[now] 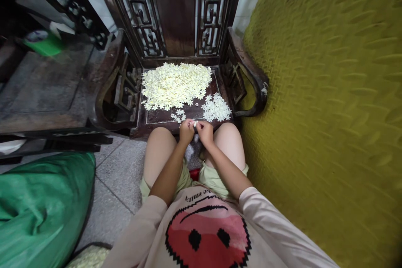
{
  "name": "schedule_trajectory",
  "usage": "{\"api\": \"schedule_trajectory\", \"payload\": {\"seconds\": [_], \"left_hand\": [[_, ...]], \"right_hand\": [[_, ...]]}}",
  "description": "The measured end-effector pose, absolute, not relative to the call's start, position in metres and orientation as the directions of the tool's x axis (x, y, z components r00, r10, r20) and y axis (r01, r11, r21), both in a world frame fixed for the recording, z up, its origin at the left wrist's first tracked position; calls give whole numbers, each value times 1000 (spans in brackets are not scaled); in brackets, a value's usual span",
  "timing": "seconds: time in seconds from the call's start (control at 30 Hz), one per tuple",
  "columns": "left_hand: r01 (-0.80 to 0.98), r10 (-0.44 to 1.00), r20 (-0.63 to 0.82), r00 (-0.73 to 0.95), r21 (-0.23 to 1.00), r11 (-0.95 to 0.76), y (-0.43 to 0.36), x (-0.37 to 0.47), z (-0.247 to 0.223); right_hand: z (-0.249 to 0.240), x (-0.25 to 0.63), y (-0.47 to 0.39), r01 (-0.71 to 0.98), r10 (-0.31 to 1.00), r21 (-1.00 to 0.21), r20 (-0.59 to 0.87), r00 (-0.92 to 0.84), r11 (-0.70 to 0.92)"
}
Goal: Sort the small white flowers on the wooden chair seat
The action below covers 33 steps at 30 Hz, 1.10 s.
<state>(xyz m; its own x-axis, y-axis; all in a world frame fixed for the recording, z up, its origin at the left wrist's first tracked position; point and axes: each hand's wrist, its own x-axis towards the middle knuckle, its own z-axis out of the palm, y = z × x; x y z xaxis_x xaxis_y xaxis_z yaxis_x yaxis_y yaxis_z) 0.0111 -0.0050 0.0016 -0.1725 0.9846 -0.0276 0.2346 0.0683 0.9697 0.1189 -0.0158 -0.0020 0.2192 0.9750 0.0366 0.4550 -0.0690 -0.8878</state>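
Observation:
My left hand [186, 130] and my right hand [205, 131] meet above the front edge of the chair seat [157, 127], fingers pinched together. Between their fingertips is a small white flower-shaped piece [195, 124], partly covered by the fingers. Behind the hands lies a big heap of pale yellow flower-shaped pieces [176, 86]. To the right sits a smaller pile of whiter flower-shaped pieces [216, 107]. A few loose flower pieces [179, 115] rest just beyond my left hand.
Carved wooden armrests [262, 96] flank the seat, with a tall backrest [177, 21] behind. A yellow textured sheet [326, 113] stands close on the right. At left are a wooden surface [40, 88], a green object [44, 42] and a large green sack [44, 201].

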Motion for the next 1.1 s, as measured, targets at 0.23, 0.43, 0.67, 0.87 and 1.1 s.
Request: {"api": "schedule_trajectory", "payload": {"seconds": [0.23,0.43,0.67,0.87,1.1], "left_hand": [[-80,948,-162,-275,986,145,5,-4,1],[-343,830,-494,-260,851,399,15,-1,-14],[-242,810,-498,-309,865,439,13,-7,-16],[-154,884,-390,-260,920,360,6,-9,-14],[154,959,-213,-188,958,243,-3,-12,-11]], "right_hand": [[-11,128,-5,38,908,-917,-386,165,-397],[-8,123,-7,-111,877,-891,-453,163,-440],[-4,116,1,-245,799,-810,-576,170,-532],[0,113,4,-323,741,-706,-671,18,-631],[-4,112,0,-132,861,-854,-508,1,-503]]}}
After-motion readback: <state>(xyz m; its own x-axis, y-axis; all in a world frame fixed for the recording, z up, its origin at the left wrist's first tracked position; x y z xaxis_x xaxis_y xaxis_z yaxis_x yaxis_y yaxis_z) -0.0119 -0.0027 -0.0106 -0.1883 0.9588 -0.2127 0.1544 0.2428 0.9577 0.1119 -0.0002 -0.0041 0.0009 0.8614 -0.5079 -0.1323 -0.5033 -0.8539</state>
